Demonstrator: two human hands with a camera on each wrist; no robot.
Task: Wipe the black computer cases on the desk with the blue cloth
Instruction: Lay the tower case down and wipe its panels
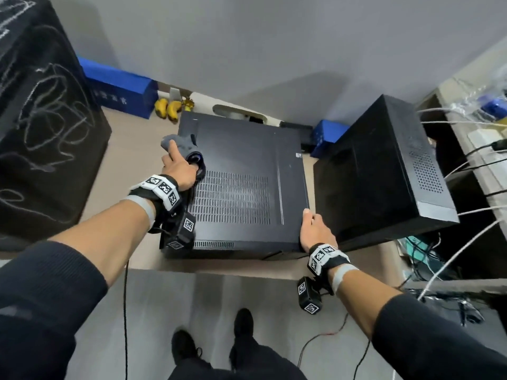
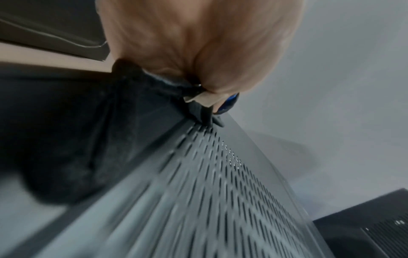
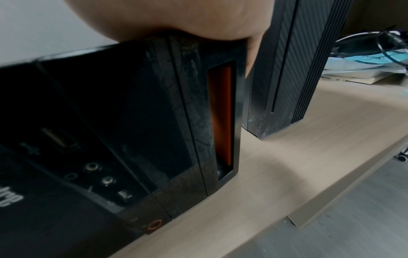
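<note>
A black computer case (image 1: 247,165) lies flat in the middle of the desk, vented side panel up. My left hand (image 1: 178,163) grips the bunched blue cloth (image 1: 178,141), which looks grey-blue here, and holds it on the case's far left edge. In the left wrist view the cloth (image 2: 77,139) hangs dark beside the vented panel (image 2: 220,192) under my hand (image 2: 198,43). My right hand (image 1: 312,231) grips the case's near right corner, thumb on top. A second black case (image 1: 378,171) stands upright just to the right. Its front (image 3: 287,69) shows beside the middle case's front (image 3: 132,122).
A large black case (image 1: 41,119) with pale scribbles fills the left of the desk (image 1: 131,149). Blue boxes (image 1: 120,89) and bananas (image 1: 167,108) sit along the back wall. White and black cables (image 1: 466,165) trail at the right. The desk's front edge (image 3: 309,200) runs close below the cases.
</note>
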